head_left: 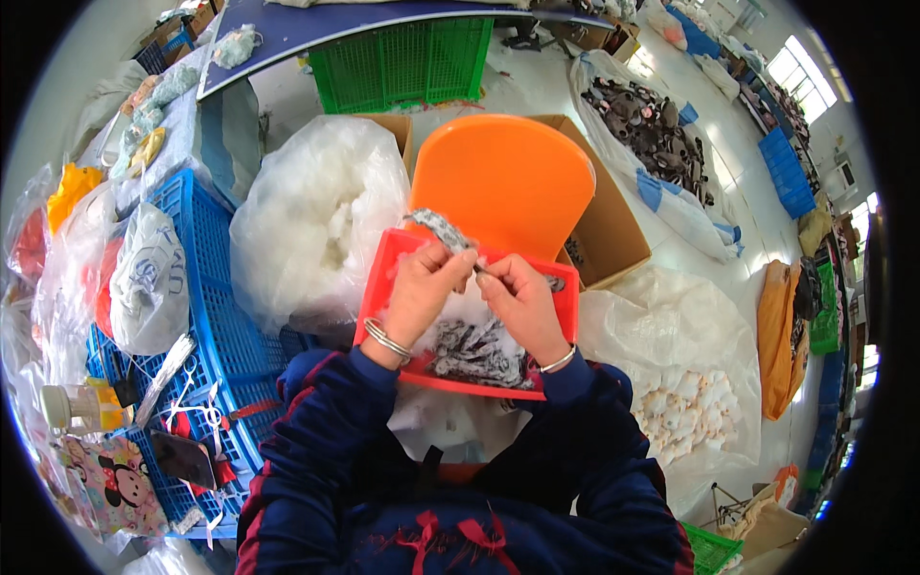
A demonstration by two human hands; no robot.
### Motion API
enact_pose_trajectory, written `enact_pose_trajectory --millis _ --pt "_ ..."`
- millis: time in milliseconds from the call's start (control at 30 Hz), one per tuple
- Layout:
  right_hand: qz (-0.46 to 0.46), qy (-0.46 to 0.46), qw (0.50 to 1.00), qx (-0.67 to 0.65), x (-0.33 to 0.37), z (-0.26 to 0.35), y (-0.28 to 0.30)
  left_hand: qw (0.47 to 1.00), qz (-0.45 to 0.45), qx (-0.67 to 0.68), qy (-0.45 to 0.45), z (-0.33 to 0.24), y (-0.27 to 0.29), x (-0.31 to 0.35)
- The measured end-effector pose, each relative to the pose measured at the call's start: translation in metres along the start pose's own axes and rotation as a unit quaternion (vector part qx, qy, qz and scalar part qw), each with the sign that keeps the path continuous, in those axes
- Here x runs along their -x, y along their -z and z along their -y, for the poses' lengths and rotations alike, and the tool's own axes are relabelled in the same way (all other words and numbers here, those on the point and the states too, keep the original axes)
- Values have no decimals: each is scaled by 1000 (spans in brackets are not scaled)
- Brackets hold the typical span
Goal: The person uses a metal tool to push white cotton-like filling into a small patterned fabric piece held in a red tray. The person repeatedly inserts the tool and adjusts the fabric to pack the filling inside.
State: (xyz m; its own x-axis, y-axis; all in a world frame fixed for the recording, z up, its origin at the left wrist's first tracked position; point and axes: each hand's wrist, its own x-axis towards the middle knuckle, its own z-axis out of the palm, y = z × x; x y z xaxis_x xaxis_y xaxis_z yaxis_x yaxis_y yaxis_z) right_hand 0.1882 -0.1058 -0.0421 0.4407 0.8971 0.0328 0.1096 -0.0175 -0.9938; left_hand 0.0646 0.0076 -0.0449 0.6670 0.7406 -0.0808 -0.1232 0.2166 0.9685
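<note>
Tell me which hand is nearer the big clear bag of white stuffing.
Left. The left hand works over the red tray, right beside the bag of white stuffing on its left. The right hand sits on the tray's far side, further from the bag.

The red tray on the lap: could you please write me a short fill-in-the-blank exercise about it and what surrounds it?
1. The left hand and right hand work over a tray coloured ____.
2. Behind the tray stands a chair coloured ____.
3. The clear bag of white stuffing lies to the person's ____.
4. The crate beside that bag is coloured ____.

Missing words: red; orange; left; blue.
</note>
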Motion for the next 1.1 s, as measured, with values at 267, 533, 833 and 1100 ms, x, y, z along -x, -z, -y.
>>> enact_pose_trajectory --millis 267,533,833,1100 --pt "73 -71 994 29 2 14 28 997 -53 51 17 -8 17 -13" --pt "-35 -157 987 27 2 10 95 966 144 -213 24 11 16 -3" --pt "-1 -74 927 367 3 -46 79 966 135 -221 3 36 2 -18" --pt "83 -111 971 193 -3 -20 86 960 165 -227 24 19 10 -14"
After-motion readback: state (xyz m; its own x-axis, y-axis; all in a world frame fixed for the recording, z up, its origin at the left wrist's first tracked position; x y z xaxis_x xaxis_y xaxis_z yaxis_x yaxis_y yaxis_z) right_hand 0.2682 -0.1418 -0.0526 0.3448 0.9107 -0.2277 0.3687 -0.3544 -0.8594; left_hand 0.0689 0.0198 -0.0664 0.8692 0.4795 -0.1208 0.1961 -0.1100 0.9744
